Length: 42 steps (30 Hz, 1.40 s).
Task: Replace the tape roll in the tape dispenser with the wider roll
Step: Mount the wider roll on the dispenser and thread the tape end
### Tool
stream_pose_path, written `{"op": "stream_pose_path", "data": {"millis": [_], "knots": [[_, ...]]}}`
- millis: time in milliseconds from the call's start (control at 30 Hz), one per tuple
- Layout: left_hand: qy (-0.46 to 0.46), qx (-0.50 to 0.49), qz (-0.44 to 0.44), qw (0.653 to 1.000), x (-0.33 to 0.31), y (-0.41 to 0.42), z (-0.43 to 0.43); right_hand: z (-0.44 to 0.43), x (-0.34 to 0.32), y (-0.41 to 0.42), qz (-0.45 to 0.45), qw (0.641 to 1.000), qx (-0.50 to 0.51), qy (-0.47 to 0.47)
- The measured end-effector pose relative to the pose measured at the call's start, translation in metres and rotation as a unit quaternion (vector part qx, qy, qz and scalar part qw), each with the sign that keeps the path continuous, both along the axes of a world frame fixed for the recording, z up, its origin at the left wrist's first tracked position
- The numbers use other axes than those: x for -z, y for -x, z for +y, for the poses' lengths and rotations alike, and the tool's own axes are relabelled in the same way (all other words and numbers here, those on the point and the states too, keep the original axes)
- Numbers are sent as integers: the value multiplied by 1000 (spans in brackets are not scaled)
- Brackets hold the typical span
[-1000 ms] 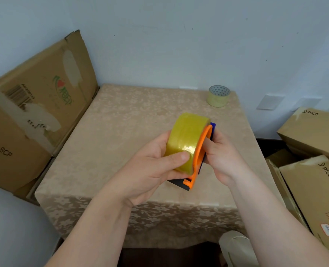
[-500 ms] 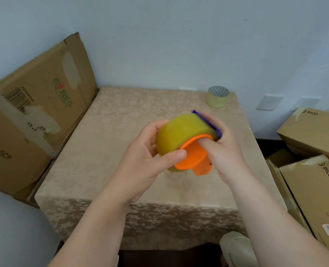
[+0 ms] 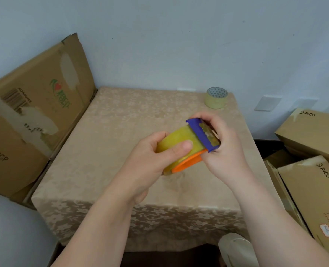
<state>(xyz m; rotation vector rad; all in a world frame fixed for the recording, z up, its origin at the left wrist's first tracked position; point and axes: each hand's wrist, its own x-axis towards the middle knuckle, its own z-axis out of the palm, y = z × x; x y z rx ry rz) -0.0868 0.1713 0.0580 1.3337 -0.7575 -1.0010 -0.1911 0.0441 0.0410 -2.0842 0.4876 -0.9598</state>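
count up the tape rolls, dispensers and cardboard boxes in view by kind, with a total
tape rolls: 2, the yellow roll held in the hands and the smaller roll at the table's far right corner
tape dispensers: 1, the orange and blue dispenser
cardboard boxes: 3, one flattened box on the left, two PICO boxes on the right
total: 6

Head-worn wide-angle view, 1 camera only, looking forward and down.

Aimed from above at a cloth-covered table point(image 3: 121, 132) that fills the middle; near enough that both forearms enter from 6 o'clock. Wall across the top at 12 o'clock, cardboard box point(image 3: 30, 116) at 9 o'clock, stacked cartons point(image 3: 314, 170) at 3 o'clock. Straight edges bowed toward the frame borders.
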Motion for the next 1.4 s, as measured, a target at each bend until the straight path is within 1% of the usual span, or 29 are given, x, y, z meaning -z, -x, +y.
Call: {"op": "stream_pose_path", "data": {"millis": [100,200,300,500,567,700,733,800,867,933,1000,1100,1267,1333,1400], "knots": [[1,15,31,999,1,-4,2,0,-1,0,-4,1000,-12,7],[36,39,59,997,7,-8,5,0,-3,0,-32,997,-31,-70],[81,52,82,992,11,-8,6,2,-4,-2,-71,986,-32,-149],[145,65,81,984,9,-6,6,-1,-7,1,-109,969,-33,-220],[152,68,74,983,11,-8,5,-2,-7,2,-124,961,-35,-243],[155,71,69,983,17,-11,4,-6,-7,5,-157,934,-40,-319],[154,69,67,983,18,-12,5,-7,-7,6,-157,932,-40,-324],[147,71,65,984,18,-14,5,-11,-8,9,-150,942,-26,-299],[137,81,57,986,16,-14,6,-12,-10,11,-138,958,-7,-250],[125,85,50,987,12,-12,5,-11,-12,11,-117,978,7,-175],[105,86,36,990,8,-8,4,-8,-12,11,-75,992,14,-97],[77,67,32,994,1,-1,2,-5,-12,10,-40,998,17,-37],[60,16,30,998,-5,4,-2,-3,-11,7,-30,998,25,58],[58,7,21,998,-5,4,-3,-1,-10,6,-27,996,25,79],[63,3,23,998,-3,3,-2,-1,-9,5,-22,997,26,68]]}}
